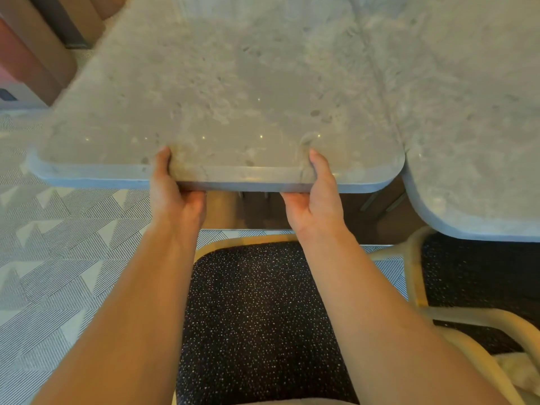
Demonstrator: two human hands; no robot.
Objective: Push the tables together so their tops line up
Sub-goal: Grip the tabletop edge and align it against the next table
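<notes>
Two hands, left hand [175, 197] and right hand [314, 200], clamp the left table [233, 97] by its front edge, thumbs on top, fingers under; the right table [467, 112] touches its side, front edge jutting nearer

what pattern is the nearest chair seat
Black padded chair seat with fine white speckles; head view.

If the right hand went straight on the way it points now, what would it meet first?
The right hand grips the near edge of the left table, thumb on top, fingers underneath. Going straight on, its palm would probably press that edge first; farther under the top is hidden.
</notes>
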